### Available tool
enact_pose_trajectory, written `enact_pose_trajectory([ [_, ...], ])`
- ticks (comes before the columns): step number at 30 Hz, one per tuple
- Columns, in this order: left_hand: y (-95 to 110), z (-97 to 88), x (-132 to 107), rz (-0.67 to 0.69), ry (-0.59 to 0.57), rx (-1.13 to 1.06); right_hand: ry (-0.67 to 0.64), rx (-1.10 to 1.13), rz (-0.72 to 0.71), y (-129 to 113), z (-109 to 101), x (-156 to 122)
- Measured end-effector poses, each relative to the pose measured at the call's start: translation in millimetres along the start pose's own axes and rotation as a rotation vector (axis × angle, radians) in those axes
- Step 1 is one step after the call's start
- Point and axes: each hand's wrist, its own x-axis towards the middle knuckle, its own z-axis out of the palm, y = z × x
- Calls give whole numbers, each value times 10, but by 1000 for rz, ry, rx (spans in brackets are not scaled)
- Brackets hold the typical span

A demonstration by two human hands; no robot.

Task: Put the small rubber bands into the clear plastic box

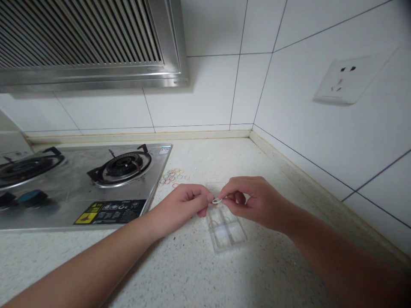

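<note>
white tiles (pixel 212 94) meet at the back right corner of a speckled counter (pixel 276 278), with a range hood (pixel 175 42) above, a wall socket (pixel 340 81) to the right and a gas stove (pixel 128 224) set in toward the left. between our two hands, well out from the counter's back edge and nearer its right edge than the stove is, we have a small pale green ring (pixel 217 201). our right hand (pixel 253 199) pinches its right side between thumb and fingertips; our left hand (pixel 189 203) is closed at its left side, the thumb and forefinger appearing to grip it too. the hands are close together, neither clearly nearer, with the ring's longer visible axis running from one to the other.

what matters most, as we judge it, is that the ring is above the far part of a clear divided box (pixel 230 247). the box's long axis runs toward the counter's back edge, leaning slightly left, so its near compartments show on our side of the fingers. we see faint curves inside but cannot tell what they are. loose coloured bands (pixel 172 176) lie beyond our left hand, just beside the stove's right edge.
</note>
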Motion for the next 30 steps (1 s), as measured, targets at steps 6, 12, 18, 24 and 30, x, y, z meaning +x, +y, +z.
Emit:
enact_pose_trajectory([
  [6,21,11,5,-30,-18,-25,51,-75,-86,-5,0,14],
  [12,-9,8,14,-48,-18,-62,61,-81,-104,1,21,22],
  [18,-16,-1,34,-10,21,-118,62,-31,-26,-16,28,6],
  [24,20,-12,37,17,65,-128,39,47,103,-63,4,15],
  [30,-11,-9,32,63,69,-89,-13,167,187,-61,9,23],
])
